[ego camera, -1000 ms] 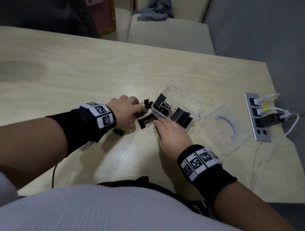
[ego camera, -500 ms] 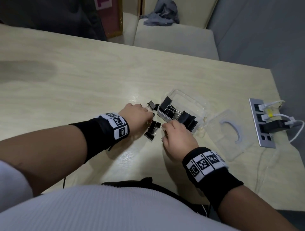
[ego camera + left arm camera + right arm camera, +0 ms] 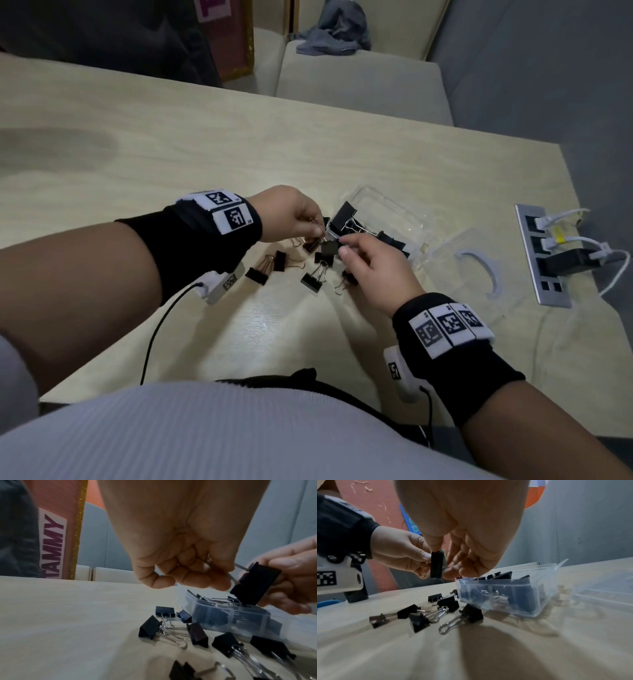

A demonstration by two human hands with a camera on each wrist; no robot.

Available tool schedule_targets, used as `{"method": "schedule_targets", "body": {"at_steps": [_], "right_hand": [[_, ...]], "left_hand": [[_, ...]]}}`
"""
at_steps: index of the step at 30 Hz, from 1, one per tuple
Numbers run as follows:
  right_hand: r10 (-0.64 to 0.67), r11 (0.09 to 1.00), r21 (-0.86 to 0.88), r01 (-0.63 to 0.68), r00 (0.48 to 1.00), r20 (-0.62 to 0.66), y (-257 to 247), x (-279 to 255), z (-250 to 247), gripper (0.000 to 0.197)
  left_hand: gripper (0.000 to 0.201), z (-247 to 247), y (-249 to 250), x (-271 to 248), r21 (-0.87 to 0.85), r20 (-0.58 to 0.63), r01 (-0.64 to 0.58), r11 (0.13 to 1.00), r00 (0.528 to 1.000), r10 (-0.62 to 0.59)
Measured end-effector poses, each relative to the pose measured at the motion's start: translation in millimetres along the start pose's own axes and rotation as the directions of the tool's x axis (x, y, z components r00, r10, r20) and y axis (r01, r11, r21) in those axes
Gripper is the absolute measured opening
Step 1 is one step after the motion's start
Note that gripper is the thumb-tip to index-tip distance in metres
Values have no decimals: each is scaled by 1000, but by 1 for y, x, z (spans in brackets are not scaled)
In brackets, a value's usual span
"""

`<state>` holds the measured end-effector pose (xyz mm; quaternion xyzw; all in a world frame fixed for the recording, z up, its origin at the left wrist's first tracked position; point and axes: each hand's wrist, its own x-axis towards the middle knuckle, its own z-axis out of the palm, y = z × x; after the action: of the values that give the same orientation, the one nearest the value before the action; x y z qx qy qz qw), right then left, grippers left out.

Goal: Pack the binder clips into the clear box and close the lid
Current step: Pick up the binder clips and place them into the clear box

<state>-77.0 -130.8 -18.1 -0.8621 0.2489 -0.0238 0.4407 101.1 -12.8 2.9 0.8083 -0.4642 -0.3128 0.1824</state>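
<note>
Both hands hold one black binder clip (image 3: 329,249) in the air just left of the clear box (image 3: 394,219). My left hand (image 3: 294,214) pinches its wire handles; in the left wrist view the handles run into my curled fingers (image 3: 197,574). My right hand (image 3: 373,263) pinches the clip's black body (image 3: 255,584) (image 3: 436,564) between thumb and fingers. The box (image 3: 508,596) lies open with several black clips inside. Its clear lid (image 3: 476,270) lies flat to the right. Several loose clips (image 3: 313,279) lie on the table below the hands.
The pale wooden table (image 3: 205,154) carries a silver power strip (image 3: 544,257) with white cables and a black plug at its right edge. Cushioned seats (image 3: 359,78) stand beyond the far edge. A thin black cable (image 3: 154,335) trails from my left wrist.
Both hands rose from the table, lifting one clip between them. The loose clips they covered now show on the table. The camera view shifted slightly.
</note>
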Motion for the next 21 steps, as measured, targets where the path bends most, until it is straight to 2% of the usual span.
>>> {"method": "schedule_targets", "body": {"at_steps": [3, 6, 9, 12, 15, 19, 21], "right_hand": [[8, 999, 46, -9, 1000, 23, -4, 3, 1, 17], [-28, 994, -107, 32, 999, 39, -8, 6, 6, 10], [-33, 978, -205, 44, 998, 57, -10, 5, 10, 13], [-24, 966, -257, 37, 998, 55, -4, 4, 11, 15], [-58, 931, -361, 57, 998, 7, 6, 3, 7, 15], [-85, 873, -487, 16, 989, -120, 17, 2, -1, 21], [-51, 886, -462, -47, 979, -196, 21, 1, -7, 20]], "left_hand": [[17, -1, -4, -1, -56, 1, 38, 998, 999, -38], [22, -2, -10, -5, -51, 5, 71, 996, 998, -70], [24, -3, -24, -8, 22, -45, 165, 986, 986, -163], [27, -4, -45, -11, 156, -127, 292, 944, 953, -274], [40, 0, -62, -13, 193, -165, 371, 908, 925, -343], [83, 12, -63, -14, 253, -18, 326, 911, 943, -333], [83, 18, -57, -12, 302, 14, 269, 915, 958, -286]]}}
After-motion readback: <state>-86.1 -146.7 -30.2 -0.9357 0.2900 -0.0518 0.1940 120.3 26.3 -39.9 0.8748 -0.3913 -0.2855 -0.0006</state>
